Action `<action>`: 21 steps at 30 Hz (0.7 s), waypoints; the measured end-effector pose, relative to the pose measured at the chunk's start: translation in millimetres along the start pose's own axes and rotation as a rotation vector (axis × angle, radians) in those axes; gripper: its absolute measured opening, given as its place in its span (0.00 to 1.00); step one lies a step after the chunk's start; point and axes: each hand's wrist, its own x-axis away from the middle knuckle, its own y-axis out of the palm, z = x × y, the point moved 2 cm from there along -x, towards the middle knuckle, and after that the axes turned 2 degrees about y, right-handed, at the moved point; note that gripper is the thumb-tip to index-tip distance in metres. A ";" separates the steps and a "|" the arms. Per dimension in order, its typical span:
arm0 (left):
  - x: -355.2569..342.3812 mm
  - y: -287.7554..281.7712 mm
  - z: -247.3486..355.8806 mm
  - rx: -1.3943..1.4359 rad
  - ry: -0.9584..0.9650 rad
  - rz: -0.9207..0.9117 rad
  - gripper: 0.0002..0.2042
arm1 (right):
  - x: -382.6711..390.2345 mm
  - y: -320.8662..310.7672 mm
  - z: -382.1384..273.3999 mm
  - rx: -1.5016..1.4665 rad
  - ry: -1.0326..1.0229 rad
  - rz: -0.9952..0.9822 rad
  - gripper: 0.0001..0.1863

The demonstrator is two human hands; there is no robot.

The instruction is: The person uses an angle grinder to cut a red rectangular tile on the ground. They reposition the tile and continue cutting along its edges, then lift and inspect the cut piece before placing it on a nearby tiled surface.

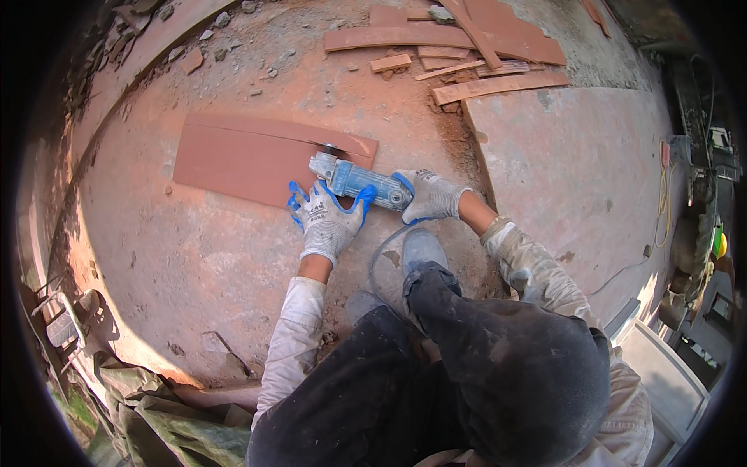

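Flat, rectangular reddish-brown slab (241,165) lies on dusty concrete floor (202,257); thin dark line (257,135) runs near its far edge. Blue-and-silver angle grinder (352,180) overlies slab's near right corner. Grey-and-blue-gloved right hand (429,194) wraps grinder's rear; similarly gloved left hand (323,221), fingers spread, thumb against grinder.

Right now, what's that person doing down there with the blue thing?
The person's gloved right hand grips the back of a blue grinder. The gloved left hand is spread at its front, by the near edge of a red slab on the ground. The grinder's disc is at a thin dark line that runs along the slab. Beyond it lies a pile of red strips.
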 end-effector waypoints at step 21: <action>-0.7 5.8 1.2 0.006 -0.046 0.016 0.57 | 3.1 -6.7 -6.4 -0.025 0.040 -0.046 0.33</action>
